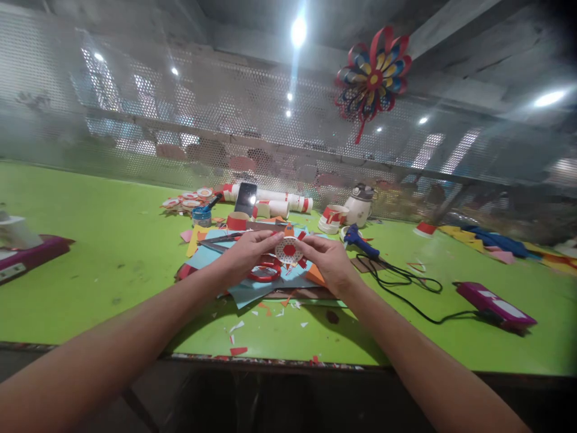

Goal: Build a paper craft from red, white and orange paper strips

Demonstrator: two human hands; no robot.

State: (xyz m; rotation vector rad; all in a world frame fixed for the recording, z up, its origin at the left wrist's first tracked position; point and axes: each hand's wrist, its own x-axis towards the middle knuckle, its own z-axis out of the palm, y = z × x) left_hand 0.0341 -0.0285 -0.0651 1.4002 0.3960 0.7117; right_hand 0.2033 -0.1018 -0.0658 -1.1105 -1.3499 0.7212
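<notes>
Both of my hands pinch a small round paper cutout (289, 250), white with dark dots and a red centre, with orange and red paper pieces sticking out at its edge. My left hand (247, 255) grips its left side and my right hand (328, 260) its right side, above the table. Red-handled scissors (265, 272) lie just beneath my left hand, on sheets of light blue paper (246, 294). A piece of orange paper (315, 275) sits under my right hand. The fingertips partly cover the cutout's edges.
A blue glue gun (362, 242) with a black cord lies right of my hands, near a purple power strip (493, 305). Behind stand a phone (246, 198), white tubes (293, 201), a blue jar (201, 216) and a jug (359, 205). Paper scraps (238, 350) litter the front edge.
</notes>
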